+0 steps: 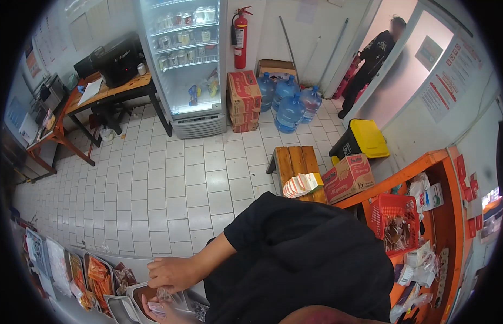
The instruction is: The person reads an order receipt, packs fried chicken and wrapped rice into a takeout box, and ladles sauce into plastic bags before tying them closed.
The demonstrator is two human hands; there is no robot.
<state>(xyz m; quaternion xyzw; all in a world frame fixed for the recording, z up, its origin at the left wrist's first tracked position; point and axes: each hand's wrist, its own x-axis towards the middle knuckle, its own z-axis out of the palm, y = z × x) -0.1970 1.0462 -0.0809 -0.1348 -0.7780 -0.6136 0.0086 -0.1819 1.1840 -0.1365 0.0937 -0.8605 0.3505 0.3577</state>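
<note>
the step in hand looks like handling a clear plastic bag [178, 299], pinched in the bunched fingers of the right hand [170, 273] — the left hand [155, 310] sits just below, part hidden, so i cannot tell its grip, with a metal tray [133, 296] beside it. the next move probably calls for both hands steadying the thin film. well beyond the right hand, a printed carton [350, 178], a black box [121, 66] and a red-lettered wall notice [445, 90] bear writing — too blurred to read surely.

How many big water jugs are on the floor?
4. The left jug stands beside the stacked cartons, the back jug in the middle, the front jug before it, and the right jug nearest the yellow-lidded bin. Others may be hidden behind.
</note>
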